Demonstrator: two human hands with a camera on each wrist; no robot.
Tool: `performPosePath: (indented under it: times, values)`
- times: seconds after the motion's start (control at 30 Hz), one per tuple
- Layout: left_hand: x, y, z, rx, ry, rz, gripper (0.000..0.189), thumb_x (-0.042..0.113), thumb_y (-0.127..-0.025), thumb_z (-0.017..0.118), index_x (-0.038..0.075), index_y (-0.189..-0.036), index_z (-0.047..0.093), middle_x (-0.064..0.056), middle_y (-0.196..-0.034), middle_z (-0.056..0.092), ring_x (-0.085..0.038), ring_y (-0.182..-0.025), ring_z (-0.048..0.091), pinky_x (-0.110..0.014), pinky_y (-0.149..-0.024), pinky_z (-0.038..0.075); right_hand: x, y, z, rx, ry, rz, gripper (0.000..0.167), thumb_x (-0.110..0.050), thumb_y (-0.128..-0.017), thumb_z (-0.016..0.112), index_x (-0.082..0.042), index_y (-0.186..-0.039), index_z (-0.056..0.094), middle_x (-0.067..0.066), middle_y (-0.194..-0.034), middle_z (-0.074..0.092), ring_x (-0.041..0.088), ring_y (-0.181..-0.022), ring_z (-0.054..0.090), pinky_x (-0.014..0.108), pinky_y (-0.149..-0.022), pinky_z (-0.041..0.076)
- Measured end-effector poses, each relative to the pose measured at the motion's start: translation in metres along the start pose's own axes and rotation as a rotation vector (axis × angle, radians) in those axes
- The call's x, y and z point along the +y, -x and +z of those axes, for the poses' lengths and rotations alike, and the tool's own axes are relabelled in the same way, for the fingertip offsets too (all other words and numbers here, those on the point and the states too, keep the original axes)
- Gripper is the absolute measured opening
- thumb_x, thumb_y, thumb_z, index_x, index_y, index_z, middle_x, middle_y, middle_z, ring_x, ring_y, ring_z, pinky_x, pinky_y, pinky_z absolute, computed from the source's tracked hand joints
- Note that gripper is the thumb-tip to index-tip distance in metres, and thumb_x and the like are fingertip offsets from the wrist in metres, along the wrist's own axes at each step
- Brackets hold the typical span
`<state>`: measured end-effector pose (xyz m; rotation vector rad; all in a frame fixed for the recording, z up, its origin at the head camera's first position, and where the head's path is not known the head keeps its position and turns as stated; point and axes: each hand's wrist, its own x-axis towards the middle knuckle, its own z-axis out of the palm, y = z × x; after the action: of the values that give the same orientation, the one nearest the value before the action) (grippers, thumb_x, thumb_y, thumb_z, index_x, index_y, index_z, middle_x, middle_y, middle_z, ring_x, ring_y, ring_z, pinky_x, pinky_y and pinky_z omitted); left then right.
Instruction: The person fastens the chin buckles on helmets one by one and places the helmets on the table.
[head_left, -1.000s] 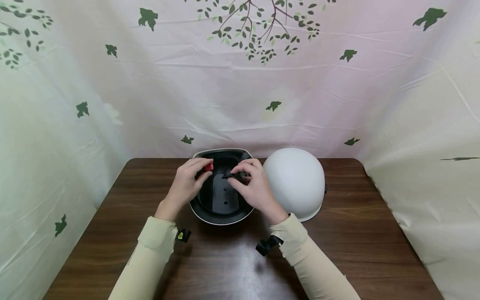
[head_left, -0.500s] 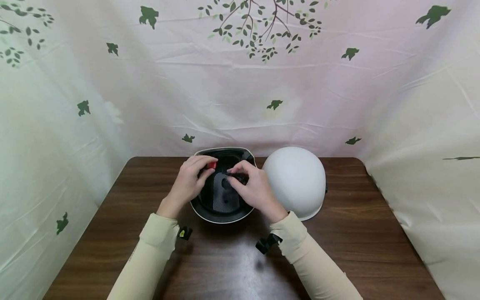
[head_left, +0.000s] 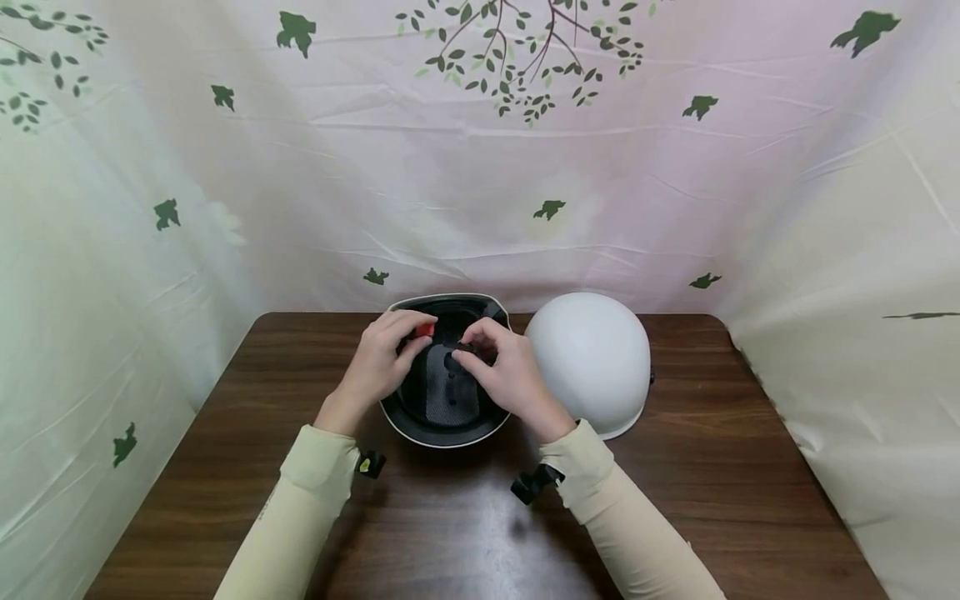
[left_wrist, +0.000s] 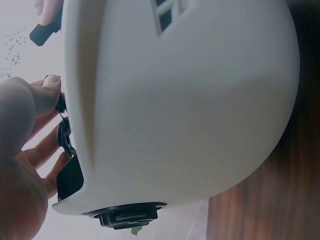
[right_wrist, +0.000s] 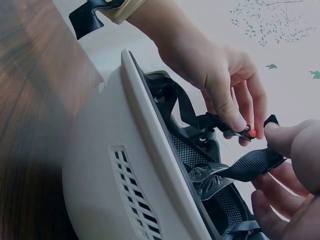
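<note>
Since the first frame the left hand [head_left: 381, 357] has edged toward the right hand [head_left: 510, 367], the red buckle [right_wrist: 251, 133] with it. The buckle sits between the left thumb and fingertips, closed snugly on it; the right thumb and fingers pinch the end of a black strap [right_wrist: 250, 165], near the buckle but seemingly apart from it. I would judge it best to hold both pieces by their edges, keep the strap untwisted and square the ends before pressing. Below both grips lies the upturned helmet [head_left: 447, 437]; right of the right hand sits the second helmet [head_left: 588, 367], dome up, and under all is the table [head_left: 450, 533]. The head view gives only a red spot at the left fingertips and leaves the right pinch unclear; the right wrist view shows the strap. The left wrist view adds the black fitting [left_wrist: 127, 215] outside the shell, below the left hand.
</note>
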<state>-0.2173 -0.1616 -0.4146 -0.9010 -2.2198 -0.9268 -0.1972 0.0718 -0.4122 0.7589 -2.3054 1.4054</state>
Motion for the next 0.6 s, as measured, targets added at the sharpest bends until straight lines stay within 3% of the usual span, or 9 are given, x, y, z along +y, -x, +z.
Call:
performPosePath:
  times: [0.23, 0.43, 0.6]
  values:
    - [0.0, -0.0009, -0.0005, 0.003, 0.006, 0.013, 0.033, 0.0, -0.09, 0.081, 0.002, -0.122, 0.075, -0.011, -0.118, 0.074, -0.028, -0.109, 0.069, -0.049, -0.104, 0.051, -0.0008, -0.0011, 0.0009, -0.003, -0.018, 0.02, 0.013, -0.018, -0.092, 0.084, -0.013, -0.099, 0.073, -0.002, -0.09, 0.076, 0.01, -0.077, 0.067, 0.029, -0.072, 0.058]
    - [-0.0003, -0.0007, -0.0009, 0.01, -0.003, 0.017, 0.035, -0.003, -0.087, 0.082, 0.003, -0.121, 0.075, -0.01, -0.117, 0.074, -0.027, -0.108, 0.068, -0.047, -0.097, 0.054, 0.0017, -0.0018, 0.0021, 0.015, -0.019, -0.01, 0.011, -0.018, -0.097, 0.077, -0.011, -0.104, 0.083, 0.001, -0.099, 0.078, 0.011, -0.083, 0.07, 0.027, -0.074, 0.059]
    - [-0.0019, -0.0006, -0.0019, -0.005, -0.001, 0.016, 0.033, -0.002, -0.089, 0.081, 0.005, -0.12, 0.075, -0.009, -0.116, 0.074, -0.026, -0.107, 0.068, -0.045, -0.096, 0.054, 0.0, -0.0032, 0.0027, 0.012, -0.027, -0.005, 0.013, -0.016, -0.096, 0.079, -0.009, -0.106, 0.083, 0.003, -0.105, 0.076, 0.013, -0.092, 0.073, 0.028, -0.081, 0.062]
